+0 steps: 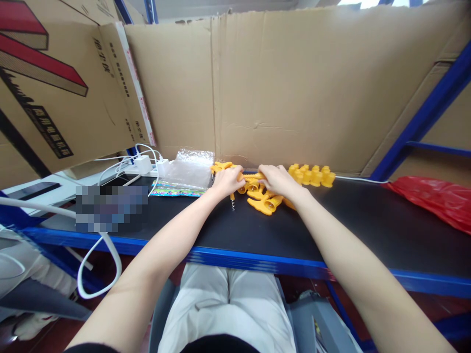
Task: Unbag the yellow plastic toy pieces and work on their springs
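Where the upper half of my frame spreads widest, cardboard wall point(312, 88): I see it tan and creased, standing behind the bench.
Black worktop point(235, 235): from my remote seat I follow it across the middle of the frame, with a blue rail point(257, 262) along its near edge.
Printed box point(66, 68): it takes my upper left, showing red shapes and dark lettering.
Pale trousers point(228, 304): the person's legs fill my bottom centre, below the rail.
Red plastic bag point(434, 198): I have it crumpled at the right edge.
Clear plastic packets point(187, 171): stacked left of centre, just beside white plugs and cables.
Yellow T-handled pieces point(263, 203): the pile lies at centre, on the worktop, partly under the right hand.
Yellow caps point(316, 176): I find them grouped upright, right of centre.
Right hand point(277, 180): fingers curled, thumb and fingertips pinching the right end of a yellow ribbed piece point(253, 175).
Left hand point(228, 181): bent inward at centre, closed around that piece's other end; I cannot make out each finger.
Metal spiral point(233, 203): my smallest find, pointing down just below the left hand.
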Motion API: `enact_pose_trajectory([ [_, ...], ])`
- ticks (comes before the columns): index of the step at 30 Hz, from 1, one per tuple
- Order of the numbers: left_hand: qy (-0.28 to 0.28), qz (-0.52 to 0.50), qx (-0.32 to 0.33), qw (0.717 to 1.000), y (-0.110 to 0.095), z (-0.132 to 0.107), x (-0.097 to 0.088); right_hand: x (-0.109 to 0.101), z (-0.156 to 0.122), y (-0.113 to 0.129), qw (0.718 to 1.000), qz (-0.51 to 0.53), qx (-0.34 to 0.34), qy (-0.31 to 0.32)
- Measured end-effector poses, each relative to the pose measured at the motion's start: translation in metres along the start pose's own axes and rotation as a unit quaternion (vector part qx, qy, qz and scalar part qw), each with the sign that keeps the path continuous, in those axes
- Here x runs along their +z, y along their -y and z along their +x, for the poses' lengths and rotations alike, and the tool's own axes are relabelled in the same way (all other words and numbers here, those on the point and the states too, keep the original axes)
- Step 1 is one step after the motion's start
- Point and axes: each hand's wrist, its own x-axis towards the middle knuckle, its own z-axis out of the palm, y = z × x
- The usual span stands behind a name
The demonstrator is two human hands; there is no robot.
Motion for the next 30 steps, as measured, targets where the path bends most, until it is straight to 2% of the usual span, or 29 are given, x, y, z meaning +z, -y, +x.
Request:
enact_pose_trajectory([
  [3, -0.005, -0.013, 0.0, 1.0, 0.0, 0.0, 0.0, -0.003, -0.001, -0.002, 0.999, 0.022, -0.014, -0.035],
  [5, -0.01, -0.017, 0.0, 1.0, 0.001, 0.0, 0.0, -0.003, -0.001, -0.002, 0.999, 0.037, -0.014, -0.037],
  [12, -0.004, -0.004, 0.004, 1.0, 0.002, 0.0, 0.002, 0.003, -0.001, 0.0, 0.998, 0.035, 0.022, 0.041],
  [17, -0.004, -0.01, -0.005, 1.0, -0.001, 0.0, 0.0, 0.001, -0.001, -0.002, 0.999, 0.011, 0.014, -0.035],
  [20, -0.002, -0.014, -0.007, 1.0, -0.003, 0.0, -0.001, 0.002, -0.001, -0.005, 0.999, 0.006, 0.014, -0.052],
  [30, -0.003, 0.006, -0.016, 1.0, 0.007, 0.001, 0.004, 0.009, 0.0, -0.007, 0.998, 0.057, 0.007, 0.007],
])
